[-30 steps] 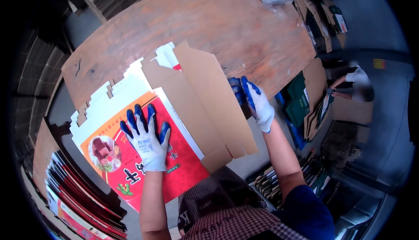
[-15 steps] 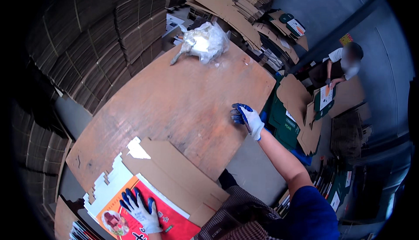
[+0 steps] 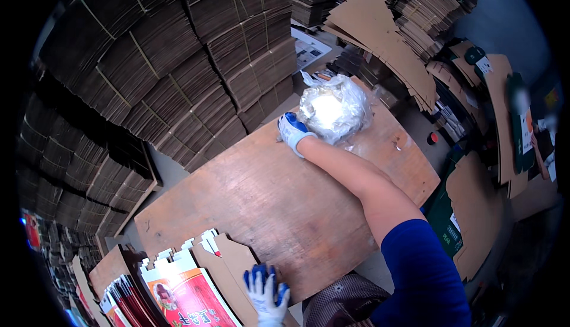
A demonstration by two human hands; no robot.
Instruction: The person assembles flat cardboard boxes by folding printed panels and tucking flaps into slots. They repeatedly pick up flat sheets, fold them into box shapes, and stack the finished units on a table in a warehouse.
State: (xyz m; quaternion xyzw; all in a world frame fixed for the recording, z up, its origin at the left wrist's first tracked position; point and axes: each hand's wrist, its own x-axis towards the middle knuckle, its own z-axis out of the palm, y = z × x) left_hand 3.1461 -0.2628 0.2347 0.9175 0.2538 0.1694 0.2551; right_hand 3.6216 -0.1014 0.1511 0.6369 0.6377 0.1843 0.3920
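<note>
A flat cardboard box blank (image 3: 222, 267), with a red and orange printed face and bare brown flaps, lies at the table's near left. My left hand (image 3: 266, 297), in a white glove with blue fingers, rests on its brown edge with the fingers spread. My right arm stretches across the wooden table (image 3: 255, 202) to its far side. There my right hand (image 3: 294, 132), gloved alike, closes on the gathered end of a crumpled clear plastic bag (image 3: 335, 110). The bag's contents are blurred by glare, and the fingertips are partly hidden.
Tall strapped stacks of cardboard (image 3: 160, 77) stand behind and left of the table. More printed blanks (image 3: 122, 300) are stacked at the lower left. Green and brown box blanks (image 3: 475, 208) lie at the right, where another person's arm (image 3: 541, 155) shows.
My right hand has reached from the table's right side to the plastic bag's end. My left hand has slid from the red printed face to the blank's brown edge. The view has turned.
</note>
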